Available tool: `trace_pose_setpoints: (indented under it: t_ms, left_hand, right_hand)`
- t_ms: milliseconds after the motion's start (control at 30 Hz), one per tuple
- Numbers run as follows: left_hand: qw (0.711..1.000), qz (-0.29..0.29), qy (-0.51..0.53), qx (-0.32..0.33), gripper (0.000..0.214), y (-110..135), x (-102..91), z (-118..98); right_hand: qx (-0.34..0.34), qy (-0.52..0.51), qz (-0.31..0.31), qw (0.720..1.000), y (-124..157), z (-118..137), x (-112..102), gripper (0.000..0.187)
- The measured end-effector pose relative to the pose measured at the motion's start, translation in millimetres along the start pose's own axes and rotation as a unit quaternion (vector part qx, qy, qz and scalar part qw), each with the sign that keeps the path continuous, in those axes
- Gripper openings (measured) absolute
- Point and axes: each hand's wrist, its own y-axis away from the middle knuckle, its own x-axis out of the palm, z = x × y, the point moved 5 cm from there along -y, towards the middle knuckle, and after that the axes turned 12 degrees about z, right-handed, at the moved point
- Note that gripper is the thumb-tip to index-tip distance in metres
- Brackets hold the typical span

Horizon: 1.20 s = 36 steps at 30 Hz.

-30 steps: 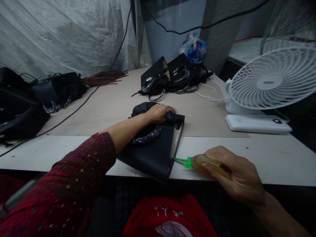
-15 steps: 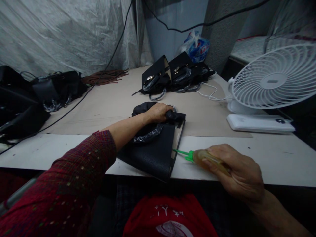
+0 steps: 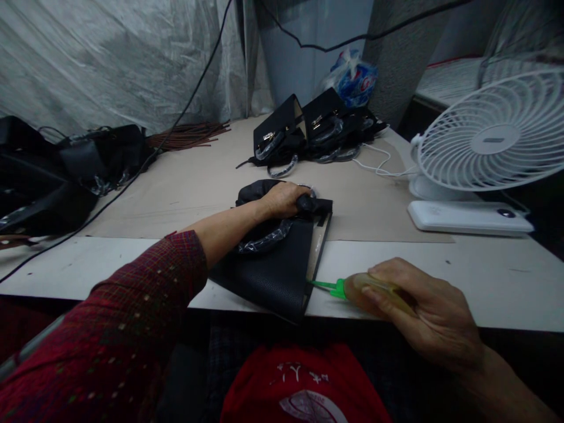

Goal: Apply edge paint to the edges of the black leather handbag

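Fan [image 3: 493,141], power bank [image 3: 469,217] beyond bottle [image 3: 358,288], other bags [image 3: 308,132] behind bag [image 3: 273,270]

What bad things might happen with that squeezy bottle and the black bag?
The right hand holds the bottle with its green nozzle at the black bag's open edge: too hard a squeeze might smear the yellowish stuff onto the outside. The bag's near corner hangs over the edge of the table, so it may slip off if the left hand lets go.

Small bag-making workshop, black handbags [image 3: 304,132] heaped on worktable [image 3: 185,182], plastic-sheet walls [image 3: 110,53]
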Motion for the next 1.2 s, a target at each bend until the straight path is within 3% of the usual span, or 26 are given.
trace_pose_setpoints:
  t_ms: [267,433,600,700,767,900,1067,1200]
  left_hand:
    - [1.000,-0.011,0.004,-0.009,0.031,3.0,0.8,0.8]
    - [1.000,-0.019,-0.001,-0.018,0.029,5.1,1.3,0.4]
    - [0.999,-0.030,-0.007,-0.014,0.029,7.4,2.2,-0.6]
    - [0.999,-0.035,-0.012,-0.014,0.030,8.9,3.0,-0.8]
    - [0.999,-0.038,-0.013,-0.017,0.030,10.1,3.2,-1.0]
    - [0.999,-0.038,-0.016,-0.023,0.027,12.1,3.7,-1.3]
    - [0.998,-0.046,-0.017,-0.026,0.024,13.4,4.9,-1.1]
    - [0.998,-0.056,-0.014,-0.023,0.021,14.3,5.3,-2.0]
  right_hand:
    - [0.054,0.001,-0.039,0.998,9.3,1.8,0.7,0.007]
    - [0.078,-0.006,-0.019,0.997,5.5,3.7,0.9,0.010]
    - [0.110,0.008,-0.069,0.992,5.9,-1.7,0.8,0.015]
    - [0.124,-0.023,-0.029,0.992,3.0,-3.5,4.8,0.019]
    - [0.129,-0.039,-0.018,0.991,1.2,-3.9,3.8,0.022]
    - [0.120,-0.016,-0.058,0.991,0.0,-2.6,-4.1,0.020]
    - [0.098,-0.018,-0.016,0.995,-1.7,2.5,-1.3,0.018]
    - [0.116,-0.018,-0.050,0.992,-2.2,2.0,-4.0,0.018]
